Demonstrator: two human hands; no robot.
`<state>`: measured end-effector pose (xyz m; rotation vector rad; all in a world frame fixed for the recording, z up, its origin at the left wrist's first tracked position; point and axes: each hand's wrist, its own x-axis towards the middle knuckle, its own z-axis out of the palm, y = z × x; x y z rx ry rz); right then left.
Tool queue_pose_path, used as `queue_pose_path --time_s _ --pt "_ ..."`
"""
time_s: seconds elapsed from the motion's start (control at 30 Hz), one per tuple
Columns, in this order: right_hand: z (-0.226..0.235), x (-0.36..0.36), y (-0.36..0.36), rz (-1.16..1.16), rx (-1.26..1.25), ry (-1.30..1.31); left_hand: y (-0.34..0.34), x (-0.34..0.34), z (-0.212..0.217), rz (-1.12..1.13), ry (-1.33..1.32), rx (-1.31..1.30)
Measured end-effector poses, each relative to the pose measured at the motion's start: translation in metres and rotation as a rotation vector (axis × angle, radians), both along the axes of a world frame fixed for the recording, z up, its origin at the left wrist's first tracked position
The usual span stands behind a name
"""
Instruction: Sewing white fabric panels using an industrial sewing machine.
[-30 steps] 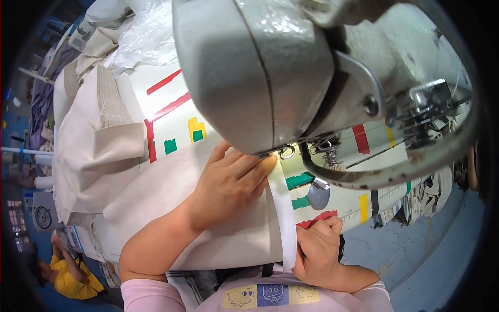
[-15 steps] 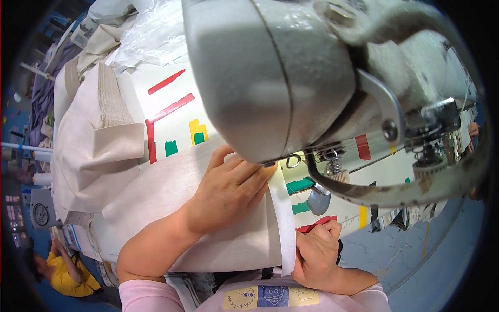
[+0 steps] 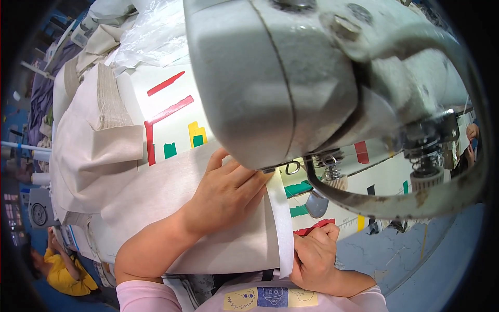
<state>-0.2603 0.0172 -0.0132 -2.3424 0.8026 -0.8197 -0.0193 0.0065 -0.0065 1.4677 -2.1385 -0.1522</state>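
Note:
A wide piece of beige fabric (image 3: pixel 150 182) runs under the head of a grey-white sewing machine (image 3: pixel 244 78). A white strip (image 3: pixel 283 229) lies along the fabric's right edge. My left hand (image 3: pixel 228 192) rests palm down on the fabric, its fingers stretched toward the machine. The fingertips come close to the strip at the stitching area, partly hidden by the machine head. At the strip's near end, my right hand (image 3: pixel 313 257) is closed, thumb and curled fingers against the strip's edge. The needle is hidden from here. A rounded metal plate (image 3: pixel 316 204) hangs right of the strip.
Stacked beige fabric (image 3: pixel 78 151) lies to the left, with clear plastic sheeting (image 3: pixel 153 39) behind. Red, green and yellow tape pieces mark the white table (image 3: pixel 176 80). A curved metal bar (image 3: pixel 395 205) crosses at right. A person in yellow (image 3: pixel 70 273) sits at lower left.
The metal lever seen on the machine's right side has gone out of sight. The view has shifted slightly. Both hands keep nearly the same place on fabric and strip.

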Motion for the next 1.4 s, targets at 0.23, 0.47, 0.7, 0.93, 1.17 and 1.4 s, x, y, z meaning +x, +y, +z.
queue_pose_path --time_s 0.23,0.47,0.7,0.93,1.17,1.4 --pt "0.005 -0.004 0.003 0.027 0.027 0.053 -0.002 0.0 0.001 -0.008 -0.012 0.005" --pt "0.01 -0.012 0.018 -0.015 0.033 0.069 0.004 -0.003 0.006 0.001 -0.159 0.038" --pt "-0.003 -0.029 0.042 -0.055 0.046 0.002 0.059 -0.049 0.021 -0.092 -0.284 0.186" --pt "-0.013 -0.033 0.05 -0.077 -0.01 -0.092 0.085 -0.069 0.005 -0.049 -0.084 -0.081" --pt "-0.021 -0.033 0.053 -0.094 -0.034 -0.11 0.091 -0.085 -0.004 0.07 -0.011 -0.102" --pt "-0.019 -0.034 0.053 -0.076 -0.039 -0.133 0.097 -0.089 -0.01 0.069 0.035 -0.152"
